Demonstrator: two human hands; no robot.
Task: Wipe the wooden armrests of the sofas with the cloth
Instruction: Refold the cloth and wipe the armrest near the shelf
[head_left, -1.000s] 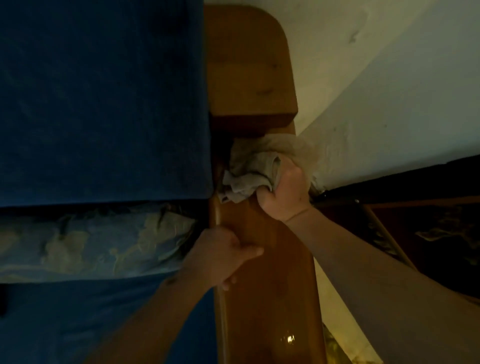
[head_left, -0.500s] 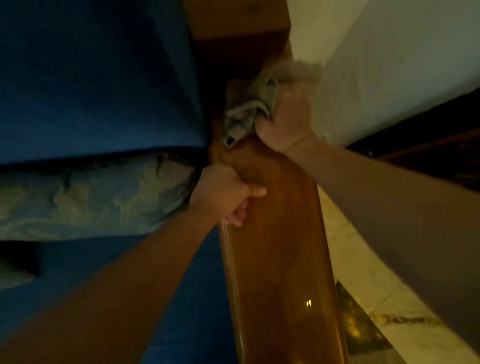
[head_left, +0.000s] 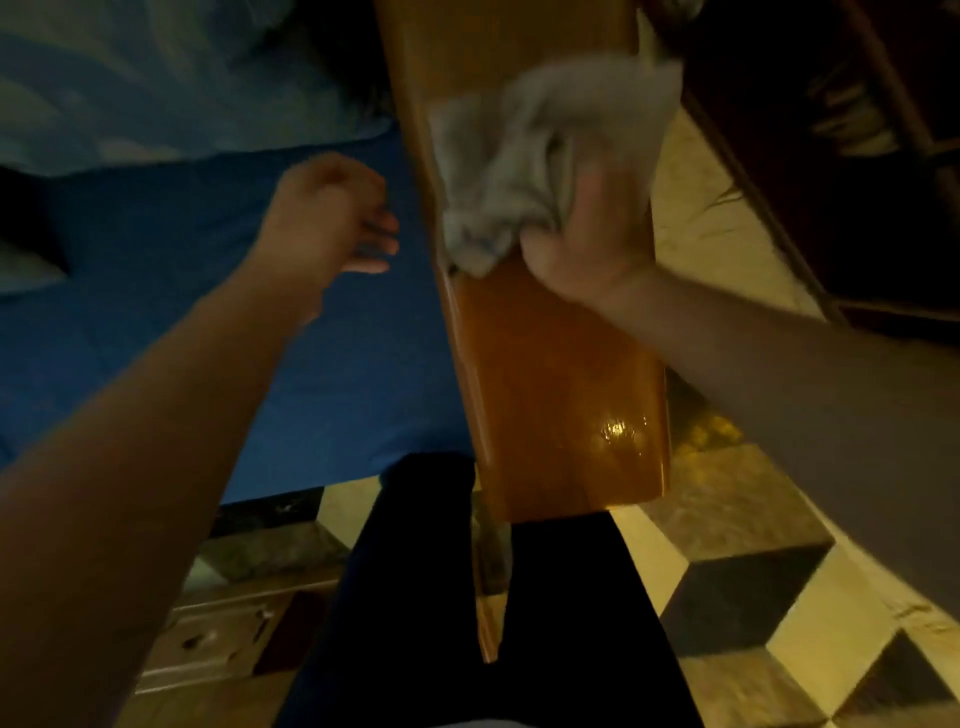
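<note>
A glossy wooden armrest runs from the top of the view down to its rounded front end near my legs. My right hand grips a crumpled grey cloth and presses it on the armrest's top, about midway along. The cloth spreads across most of the board's width. My left hand hovers over the blue seat cushion, just left of the armrest, fingers loosely curled and holding nothing. The frame is blurred by motion.
A pale patterned cushion lies at the back of the seat. Dark wooden furniture stands close on the right of the armrest. Below is a yellow and dark tiled floor, and my dark trouser legs stand at the armrest's front end.
My right hand has drawn the cloth along the armrest from its back end toward the front. My left hand has let go of the armrest's inner edge and moved out over the seat.
</note>
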